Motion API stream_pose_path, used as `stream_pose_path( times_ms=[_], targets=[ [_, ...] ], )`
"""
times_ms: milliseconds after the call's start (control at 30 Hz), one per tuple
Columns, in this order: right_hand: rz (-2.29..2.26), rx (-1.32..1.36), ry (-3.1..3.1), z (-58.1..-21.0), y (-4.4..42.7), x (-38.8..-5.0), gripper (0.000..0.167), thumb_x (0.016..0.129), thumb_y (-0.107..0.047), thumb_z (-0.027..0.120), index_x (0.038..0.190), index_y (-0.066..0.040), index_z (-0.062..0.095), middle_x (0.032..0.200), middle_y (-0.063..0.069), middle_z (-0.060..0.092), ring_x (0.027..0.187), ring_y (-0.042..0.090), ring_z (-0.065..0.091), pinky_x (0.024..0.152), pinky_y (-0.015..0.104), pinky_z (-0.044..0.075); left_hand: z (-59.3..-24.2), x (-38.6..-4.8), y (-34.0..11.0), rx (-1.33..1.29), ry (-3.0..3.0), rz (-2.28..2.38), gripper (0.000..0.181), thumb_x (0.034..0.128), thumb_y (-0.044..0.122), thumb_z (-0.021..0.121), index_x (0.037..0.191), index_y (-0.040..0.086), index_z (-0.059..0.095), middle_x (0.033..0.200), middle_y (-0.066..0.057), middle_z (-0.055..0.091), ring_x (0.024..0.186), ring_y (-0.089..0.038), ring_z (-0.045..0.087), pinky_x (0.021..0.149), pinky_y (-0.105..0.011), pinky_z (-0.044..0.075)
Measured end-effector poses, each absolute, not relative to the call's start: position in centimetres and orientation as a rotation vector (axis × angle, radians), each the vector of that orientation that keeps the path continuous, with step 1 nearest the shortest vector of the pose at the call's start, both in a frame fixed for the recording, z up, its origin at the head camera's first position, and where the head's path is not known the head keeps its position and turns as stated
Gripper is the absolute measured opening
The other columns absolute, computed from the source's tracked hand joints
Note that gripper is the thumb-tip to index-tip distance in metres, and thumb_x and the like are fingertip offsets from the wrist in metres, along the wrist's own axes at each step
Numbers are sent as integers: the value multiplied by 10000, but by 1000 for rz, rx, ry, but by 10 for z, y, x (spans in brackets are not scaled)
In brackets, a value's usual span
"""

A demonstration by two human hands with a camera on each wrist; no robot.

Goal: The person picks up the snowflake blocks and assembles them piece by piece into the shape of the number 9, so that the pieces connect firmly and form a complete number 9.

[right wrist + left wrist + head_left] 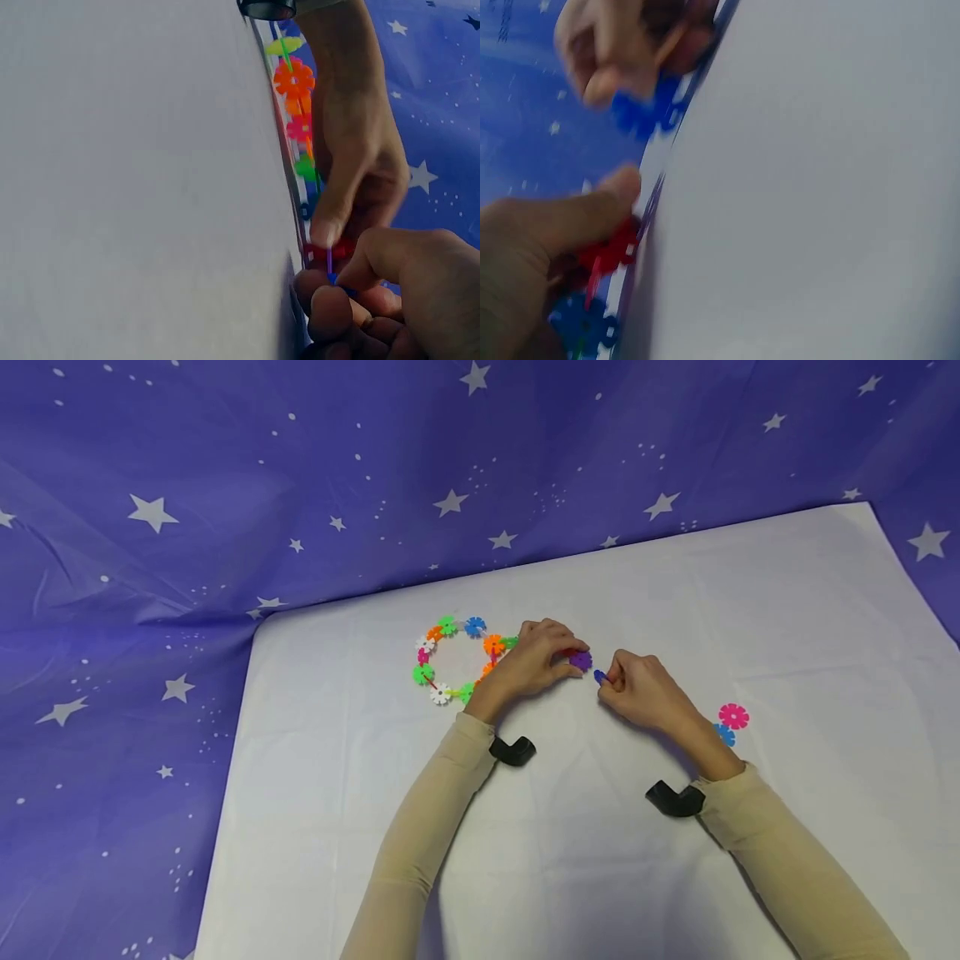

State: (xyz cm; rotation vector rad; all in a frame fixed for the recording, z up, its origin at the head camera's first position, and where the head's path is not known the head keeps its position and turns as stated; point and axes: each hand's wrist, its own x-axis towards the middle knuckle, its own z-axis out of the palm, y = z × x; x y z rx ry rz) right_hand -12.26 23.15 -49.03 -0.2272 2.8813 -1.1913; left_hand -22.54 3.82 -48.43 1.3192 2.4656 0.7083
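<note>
A chain of colourful notched plastic discs lies in a ring point(440, 693) on the table, and runs on beneath my left hand point(536, 658). That hand pinches a red notched disc point(611, 253) between thumb and fingers; a purple disc point(581, 661) joins it on the right, seen edge-on in the right wrist view. A teal disc point(581, 324) sits on the chain's other side. Close by, my right hand point(637, 689) pinches a blue notched disc point(600, 677), in the head view slightly apart from the purple one. Fingers hide much of the blue disc in the right wrist view.
A pink disc point(733, 717) and a light blue disc point(724, 735) lie beside the right forearm, the blue one partly covered by it. White cloth point(585, 860) covers the table. Behind it hangs a purple star-patterned curtain point(375, 468).
</note>
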Motion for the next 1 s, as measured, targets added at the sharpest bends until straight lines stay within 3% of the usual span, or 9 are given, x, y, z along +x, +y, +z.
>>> stream_pose_path(
  times_ms=[300, 867, 1000],
  targets=[
    [-1505, -118, 2659, -491, 237, -121, 62, 921, -12, 595, 898, 10, 542, 735, 116, 723, 483, 159, 614, 462, 223, 465, -485, -227, 38, 1327, 2426, 769, 385, 880, 371, 728, 1214, 182, 701, 1178, 47, 683, 1190, -134, 513, 1051, -381, 273],
    [-1553, -121, 2604, -493, 232, -122, 78, 934, -17, 581, 883, 26, 540, 734, 140, 719, 468, 156, 602, 422, 228, 451, -486, -227, 37, 1299, 2437, 793, 383, 870, 369, 739, 1202, 178, 710, 1150, 54, 697, 1157, -118, 527, 1037, -372, 274],
    [-1557, -136, 2607, -488, 228, -122, 82, 934, -9, 577, 878, 37, 539, 748, 165, 724, 464, 142, 594, 420, 181, 422, -485, -228, 36, 1310, 2423, 813, 371, 865, 360, 748, 1186, 177, 718, 1127, 56, 704, 1136, -110, 537, 1023, -366, 274]
  ],
)
